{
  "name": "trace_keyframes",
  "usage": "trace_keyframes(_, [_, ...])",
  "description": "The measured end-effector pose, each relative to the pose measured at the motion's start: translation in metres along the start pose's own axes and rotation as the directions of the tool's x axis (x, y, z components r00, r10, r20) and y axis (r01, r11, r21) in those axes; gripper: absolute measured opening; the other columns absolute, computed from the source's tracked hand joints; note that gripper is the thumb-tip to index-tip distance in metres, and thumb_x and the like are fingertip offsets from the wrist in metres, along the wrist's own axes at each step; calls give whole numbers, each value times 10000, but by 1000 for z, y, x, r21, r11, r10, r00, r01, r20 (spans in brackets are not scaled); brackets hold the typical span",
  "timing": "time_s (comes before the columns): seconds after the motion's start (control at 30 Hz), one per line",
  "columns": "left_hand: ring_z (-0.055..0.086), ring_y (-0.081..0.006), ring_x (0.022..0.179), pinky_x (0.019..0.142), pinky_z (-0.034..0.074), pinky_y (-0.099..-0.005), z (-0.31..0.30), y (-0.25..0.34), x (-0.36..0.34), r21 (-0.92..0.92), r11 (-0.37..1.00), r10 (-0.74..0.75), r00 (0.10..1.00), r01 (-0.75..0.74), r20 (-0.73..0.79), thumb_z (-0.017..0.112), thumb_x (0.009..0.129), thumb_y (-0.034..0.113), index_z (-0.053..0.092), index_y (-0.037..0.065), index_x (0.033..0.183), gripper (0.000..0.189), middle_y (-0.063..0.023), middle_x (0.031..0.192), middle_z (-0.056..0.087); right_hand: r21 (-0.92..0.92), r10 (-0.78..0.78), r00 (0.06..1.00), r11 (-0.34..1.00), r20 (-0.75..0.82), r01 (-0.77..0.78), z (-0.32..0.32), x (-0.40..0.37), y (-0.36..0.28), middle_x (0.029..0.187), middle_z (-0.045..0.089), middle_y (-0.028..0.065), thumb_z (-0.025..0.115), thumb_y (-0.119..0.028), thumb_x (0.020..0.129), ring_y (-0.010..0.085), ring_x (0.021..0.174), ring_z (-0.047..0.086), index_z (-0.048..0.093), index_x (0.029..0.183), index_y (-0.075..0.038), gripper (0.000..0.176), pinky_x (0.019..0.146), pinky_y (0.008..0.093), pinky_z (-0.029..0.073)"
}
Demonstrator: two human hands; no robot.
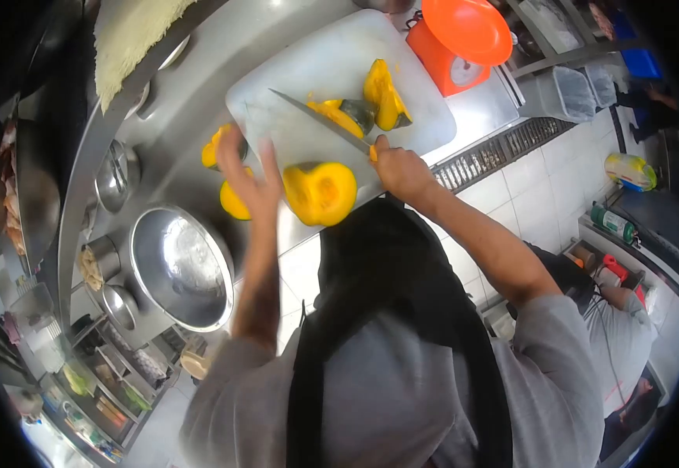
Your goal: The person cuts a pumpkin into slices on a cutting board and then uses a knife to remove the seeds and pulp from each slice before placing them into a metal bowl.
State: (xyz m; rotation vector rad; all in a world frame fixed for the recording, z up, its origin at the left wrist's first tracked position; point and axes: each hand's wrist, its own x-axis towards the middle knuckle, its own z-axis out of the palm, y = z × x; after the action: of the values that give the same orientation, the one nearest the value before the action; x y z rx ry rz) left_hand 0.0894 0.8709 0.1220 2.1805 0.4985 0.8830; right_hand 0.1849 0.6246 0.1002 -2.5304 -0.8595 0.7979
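Note:
My right hand is wrapped round the yellow handle of a kitchen knife, whose blade points up and left across the white cutting board. My left hand has its fingers apart, slightly blurred, over the board's left edge. Beside it lies a pumpkin half, cut side up with a hollowed middle. One pumpkin piece is partly hidden behind my left hand, and another chunk sits just past it. Beyond the blade are a pumpkin wedge and a smaller green-skinned wedge.
A large steel bowl stands left of me. An orange scale stands beyond the board's right corner. A floor drain grate runs along the tiles at right. Another person is at the right, near shelves.

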Motion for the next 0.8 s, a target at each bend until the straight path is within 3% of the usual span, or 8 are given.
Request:
trace_keyframes(0.13, [445, -516, 1378, 1159, 351, -607, -15, 30, -143, 208, 973, 43, 965, -99, 258, 926, 748, 432, 419, 37, 1591, 1060, -294, 1516, 464, 68, -11, 1000, 998, -10, 11, 19, -6, -1, 867, 731, 287, 549, -228, 1051, 489, 827, 730, 473, 1153, 2, 263, 755, 575, 595])
trace_keyframes(0.23, [557, -455, 1291, 1105, 430, -532, 5, 11, -124, 151, 984, -117, 975, 89, 187, 930, 750, 379, 510, 41, 1528, 946, -295, 1375, 593, 2, -84, 987, 996, -141, 85, 29, -2, -6, 808, 714, 292, 556, -214, 1048, 508, 781, 710, 472, 1158, 25, 276, 707, 582, 577])
trace_keyframes(0.4, [678, -345, 1169, 1071, 489, -463, 14, 8, -81, 163, 943, -303, 952, 291, 53, 942, 768, 275, 538, 21, 1495, 870, -241, 1255, 698, 10, -147, 986, 989, -77, 149, 7, -16, -19, 867, 718, 307, 545, -239, 1059, 514, 842, 711, 486, 1216, 22, 310, 765, 597, 567])
trace_keyframes(0.47, [687, -269, 1186, 1070, 513, -399, 10, -15, -65, -300, 841, -411, 893, 449, 184, 933, 782, 137, 528, 13, 1502, 835, -198, 1309, 698, 5, -141, 990, 990, -7, 141, -11, -42, -18, 915, 721, 317, 534, -248, 1063, 508, 889, 716, 494, 1238, 28, 329, 808, 594, 566])
trace_keyframes(0.53, [675, -224, 1201, 1056, 533, -351, -4, -32, -48, -365, 824, -381, 901, 433, 209, 908, 790, 37, 541, -7, 1486, 788, -156, 1331, 694, 80, -53, 995, 996, 82, 46, -20, -66, -11, 939, 707, 344, 556, -293, 1062, 539, 918, 692, 493, 1243, 11, 359, 832, 620, 537])
trace_keyframes(0.6, [700, -224, 1160, 1034, 537, -345, -29, -35, -25, -220, 914, -220, 871, 342, 439, 912, 781, 48, 579, 61, 1481, 776, -170, 1282, 722, 55, -49, 994, 997, 97, 44, -30, -83, -10, 933, 704, 348, 565, -305, 1060, 551, 913, 684, 491, 1242, 4, 367, 828, 629, 527])
trace_keyframes(0.73, [724, -322, 1006, 966, 542, -412, -51, 1, 19, 368, 929, -254, 802, 46, 541, 888, 778, 121, 656, 231, 1425, 696, -178, 1148, 761, 14, -32, 994, 999, 100, 31, -30, -108, 6, 917, 697, 359, 567, -329, 1063, 572, 910, 670, 486, 1230, -5, 373, 823, 645, 510])
trace_keyframes(0.8, [696, -359, 1023, 946, 536, -434, -51, 3, 25, 411, 908, -173, 824, -78, 539, 823, 794, 109, 668, 240, 1410, 648, -154, 1164, 760, 40, -29, 993, 999, 110, 25, -32, -119, 11, 911, 699, 357, 558, -344, 1072, 577, 911, 666, 483, 1214, -4, 376, 825, 648, 504])
